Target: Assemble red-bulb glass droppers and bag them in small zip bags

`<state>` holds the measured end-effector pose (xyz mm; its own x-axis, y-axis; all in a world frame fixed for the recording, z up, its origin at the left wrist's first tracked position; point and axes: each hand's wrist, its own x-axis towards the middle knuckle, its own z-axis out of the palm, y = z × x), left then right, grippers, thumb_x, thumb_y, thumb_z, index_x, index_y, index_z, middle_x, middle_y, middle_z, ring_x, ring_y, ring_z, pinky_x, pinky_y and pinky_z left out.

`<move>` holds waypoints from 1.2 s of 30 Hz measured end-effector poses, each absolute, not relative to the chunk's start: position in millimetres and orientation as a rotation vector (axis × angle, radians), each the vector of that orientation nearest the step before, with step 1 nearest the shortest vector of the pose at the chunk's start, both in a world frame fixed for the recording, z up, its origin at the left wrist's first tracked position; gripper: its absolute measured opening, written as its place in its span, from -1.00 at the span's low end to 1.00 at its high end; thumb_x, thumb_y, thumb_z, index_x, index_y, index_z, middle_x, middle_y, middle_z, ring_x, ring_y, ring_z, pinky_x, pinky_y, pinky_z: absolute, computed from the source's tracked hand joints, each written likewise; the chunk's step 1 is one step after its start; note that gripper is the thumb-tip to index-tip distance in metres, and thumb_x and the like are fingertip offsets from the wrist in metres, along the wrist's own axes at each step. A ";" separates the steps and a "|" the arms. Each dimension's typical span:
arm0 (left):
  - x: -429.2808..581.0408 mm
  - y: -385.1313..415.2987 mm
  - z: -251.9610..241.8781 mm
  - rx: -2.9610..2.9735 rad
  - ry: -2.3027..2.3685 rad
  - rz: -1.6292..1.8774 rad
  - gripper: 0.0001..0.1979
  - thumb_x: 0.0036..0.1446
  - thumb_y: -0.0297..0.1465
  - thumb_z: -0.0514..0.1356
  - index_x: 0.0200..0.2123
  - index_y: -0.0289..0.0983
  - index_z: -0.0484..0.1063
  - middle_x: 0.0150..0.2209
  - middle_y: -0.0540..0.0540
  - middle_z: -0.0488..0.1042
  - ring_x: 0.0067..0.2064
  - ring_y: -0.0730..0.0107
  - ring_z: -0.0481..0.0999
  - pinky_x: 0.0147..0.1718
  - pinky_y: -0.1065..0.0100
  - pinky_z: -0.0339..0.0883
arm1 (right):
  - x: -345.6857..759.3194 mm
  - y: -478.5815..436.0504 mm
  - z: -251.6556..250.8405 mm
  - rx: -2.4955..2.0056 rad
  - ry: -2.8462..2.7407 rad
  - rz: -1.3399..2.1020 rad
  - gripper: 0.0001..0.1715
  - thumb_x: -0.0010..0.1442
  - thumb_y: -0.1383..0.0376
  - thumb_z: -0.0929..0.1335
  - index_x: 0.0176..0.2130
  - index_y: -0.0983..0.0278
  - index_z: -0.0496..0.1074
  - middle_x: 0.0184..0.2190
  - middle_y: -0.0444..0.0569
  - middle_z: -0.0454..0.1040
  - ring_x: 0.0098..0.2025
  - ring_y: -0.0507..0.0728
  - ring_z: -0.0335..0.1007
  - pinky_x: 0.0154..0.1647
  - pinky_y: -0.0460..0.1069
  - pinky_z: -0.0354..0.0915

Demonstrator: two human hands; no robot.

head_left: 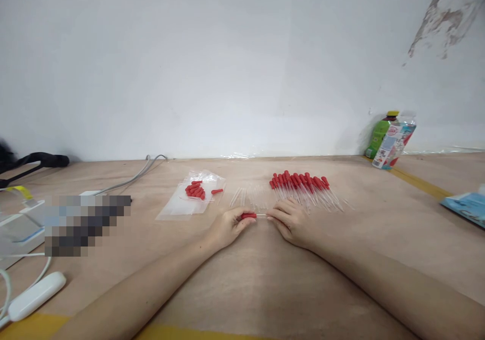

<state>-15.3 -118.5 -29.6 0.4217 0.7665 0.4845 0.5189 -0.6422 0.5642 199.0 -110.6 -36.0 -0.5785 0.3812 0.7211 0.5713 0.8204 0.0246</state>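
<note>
Yellow tape (197,332) crosses the bench (242,289) on the near side of the fingers (280,212). The left hand (228,226) pinches a red bulb (249,215); the right hand (297,224) grips a clear tube (261,215) meeting it between them. Just beyond the fingers lie loose tubes (238,197); leftward, more red bulbs (195,191) on plastic bags (178,203); rightward, bulb-topped tubes (303,181).

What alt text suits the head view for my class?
Left hand grips a red bulb in line with a clear tube in the right hand. Beyond lie red bulbs on plastic bags, clear tubes and red-topped tubes.
</note>
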 end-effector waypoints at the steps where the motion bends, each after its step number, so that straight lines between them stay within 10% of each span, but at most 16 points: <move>1: -15.5 -118.1 -30.7 2.366 1.110 1.061 -0.78 0.08 -0.28 0.11 -0.25 -0.25 0.41 -0.34 -0.02 0.50 -0.34 0.45 0.46 -0.33 0.44 0.33 | 198.5 -110.3 -35.8 -0.681 -2.249 -0.331 -0.79 0.18 0.35 0.19 -0.28 0.30 0.39 -0.44 -0.04 0.38 -0.37 0.04 0.17 -0.33 -0.03 0.03; 36: -20.9 -117.6 -22.9 2.606 1.035 0.952 -0.79 0.11 -0.36 0.06 -0.19 -0.26 0.38 -0.30 -0.08 0.45 -0.30 0.41 0.44 -0.32 0.40 0.33 | 214.0 -90.1 5.0 -1.507 -2.134 -0.011 -0.70 0.10 0.19 0.22 -0.49 0.23 0.45 -0.53 -0.10 0.47 -0.44 0.07 0.31 -0.36 -0.04 0.01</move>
